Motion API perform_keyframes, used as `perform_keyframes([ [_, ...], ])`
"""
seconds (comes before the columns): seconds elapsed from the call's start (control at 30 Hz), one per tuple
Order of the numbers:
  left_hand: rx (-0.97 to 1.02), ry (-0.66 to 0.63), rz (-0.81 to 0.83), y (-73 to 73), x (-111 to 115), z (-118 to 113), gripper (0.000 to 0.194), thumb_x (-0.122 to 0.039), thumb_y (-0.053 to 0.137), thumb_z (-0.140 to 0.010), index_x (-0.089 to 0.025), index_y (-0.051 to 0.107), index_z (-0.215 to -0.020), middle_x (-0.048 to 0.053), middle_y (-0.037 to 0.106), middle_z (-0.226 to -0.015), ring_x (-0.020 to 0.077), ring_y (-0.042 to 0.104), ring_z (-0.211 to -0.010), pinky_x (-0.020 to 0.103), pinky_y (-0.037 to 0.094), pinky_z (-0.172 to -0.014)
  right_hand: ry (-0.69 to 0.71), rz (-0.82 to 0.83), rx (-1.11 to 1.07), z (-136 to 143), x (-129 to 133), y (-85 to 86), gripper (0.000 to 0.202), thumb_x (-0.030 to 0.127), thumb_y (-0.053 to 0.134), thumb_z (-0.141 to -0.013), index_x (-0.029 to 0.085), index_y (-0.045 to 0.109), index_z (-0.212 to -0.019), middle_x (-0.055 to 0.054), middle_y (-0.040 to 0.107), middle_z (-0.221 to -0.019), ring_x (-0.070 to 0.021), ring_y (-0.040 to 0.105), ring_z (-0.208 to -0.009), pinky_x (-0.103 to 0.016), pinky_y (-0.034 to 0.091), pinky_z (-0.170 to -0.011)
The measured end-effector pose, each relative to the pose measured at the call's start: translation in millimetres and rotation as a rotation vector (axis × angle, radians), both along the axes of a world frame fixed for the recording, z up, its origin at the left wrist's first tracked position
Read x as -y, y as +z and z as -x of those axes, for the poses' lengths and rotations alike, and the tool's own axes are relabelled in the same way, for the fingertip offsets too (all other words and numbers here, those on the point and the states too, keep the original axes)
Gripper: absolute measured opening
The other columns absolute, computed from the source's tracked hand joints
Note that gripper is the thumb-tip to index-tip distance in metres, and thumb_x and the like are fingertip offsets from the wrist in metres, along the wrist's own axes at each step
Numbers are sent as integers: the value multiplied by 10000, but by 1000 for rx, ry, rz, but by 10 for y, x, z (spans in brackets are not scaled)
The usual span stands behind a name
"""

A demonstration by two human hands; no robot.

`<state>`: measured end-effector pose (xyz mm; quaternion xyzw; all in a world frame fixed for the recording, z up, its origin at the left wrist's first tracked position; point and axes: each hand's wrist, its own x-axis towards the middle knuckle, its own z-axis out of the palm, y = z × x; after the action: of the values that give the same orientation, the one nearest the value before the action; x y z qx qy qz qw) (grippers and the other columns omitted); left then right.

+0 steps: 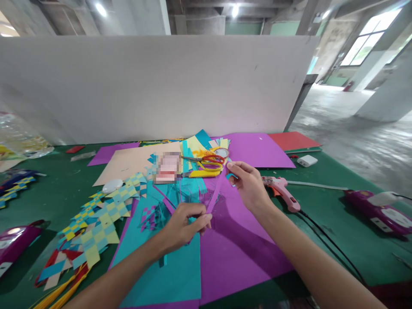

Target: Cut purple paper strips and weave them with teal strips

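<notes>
A narrow purple paper strip is stretched at a slant between my two hands. Its lower end is pinched by my left hand, above the teal sheet. The upper end sits between the fingertips of my right hand, over the large purple sheet. Small woven purple and teal pieces lie left of my left hand. Behind the strip are red-handled scissors and yellow-handled scissors.
Woven yellow and blue strips cover the left side near a white oval object. A pink glue gun with its cable lies right of my right hand, and a purple power strip farther right. A white panel stands behind.
</notes>
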<state>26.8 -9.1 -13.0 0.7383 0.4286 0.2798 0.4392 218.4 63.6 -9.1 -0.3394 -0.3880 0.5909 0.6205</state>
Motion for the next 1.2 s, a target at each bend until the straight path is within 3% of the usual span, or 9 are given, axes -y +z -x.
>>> perform_keyframes([
  [0.13, 60, -27, -11, -14, -50, 18, 475, -522, 454, -900, -150, 586, -634, 28, 617, -620, 132, 574, -586, 239, 431, -576, 62, 3, 45, 52, 47, -13, 153, 297, 775, -673, 174, 685, -657, -2, 614, -645, -82, 476, -559, -216, 347, -482],
  [0.33, 24, 142, -30, 21, -63, -30, 402, -392, 489, -927, -162, 634, -631, 14, 638, -597, 130, 594, -588, 233, 452, -599, 118, -48, 119, 191, 141, -63, 146, 318, 727, -736, 179, 682, -723, -2, 639, -702, -99, 554, -631, -233, 442, -598],
  [0.47, 314, 382, -84, 37, -164, 70, 267, -357, 555, -906, -173, 667, -747, 9, 659, -619, 138, 628, -613, 241, 484, -646, 163, -117, 249, 181, 110, -117, 325, 232, 734, -694, 227, 686, -1015, -30, 687, -982, -167, 619, -968, -299, 491, -835],
  [0.63, 714, 581, -36, 66, -357, 252, 179, -336, 679, -820, -161, 703, -847, 35, 705, -758, 142, 650, -667, 230, 510, -627, 125, -238, 679, 205, 135, -225, 480, 228, 746, -684, 219, 650, -1154, -50, 695, -931, -175, 647, -783, -317, 519, -699],
  [0.77, 826, 595, 29, 56, -433, 302, 199, -324, 725, -780, -151, 725, -878, 34, 701, -738, 122, 643, -653, 209, 514, -622, 51, -489, 1025, 274, 220, -277, 177, 334, 689, -808, 203, 727, -920, -54, 715, -810, -194, 640, -749, -343, 477, -742],
  [0.87, 904, 598, 47, 41, -462, 325, 215, -312, 759, -745, -151, 737, -886, 13, 668, -686, 108, 627, -625, 195, 511, -603, 96, -661, 1164, 334, 286, -300, 250, 294, 562, -911, 172, 711, -752, -67, 705, -767, -206, 622, -787, -341, 441, -765],
  [0.93, 957, 607, 55, 44, -478, 349, 244, -303, 777, -724, -150, 741, -911, -3, 636, -673, 91, 605, -606, 179, 496, -572, 145, -710, 1189, 374, 334, -313, 246, 218, 500, -937, 165, 717, -833, -67, 712, -796, -208, 614, -813, -332, 428, -756],
  [1.03, 992, 603, 47, 63, -484, 374, 253, -310, 767, -735, -146, 743, -926, -19, 580, -675, 64, 547, -569, 162, 461, -518, 173, -696, 1186, 423, 394, -313, 251, 180, 456, -951, 185, 693, -1035, -44, 728, -825, -200, 623, -824, -337, 414, -791],
  [1.2, 787, 448, 66, 52, -414, 336, 186, -327, 697, -812, -146, 733, -838, 9, 574, -723, 76, 524, -578, 183, 436, -499, 196, -529, 1048, 423, 366, -310, 318, 302, 383, -994, 209, 687, -993, -12, 705, -753, -153, 646, -710, -289, 447, -715],
])
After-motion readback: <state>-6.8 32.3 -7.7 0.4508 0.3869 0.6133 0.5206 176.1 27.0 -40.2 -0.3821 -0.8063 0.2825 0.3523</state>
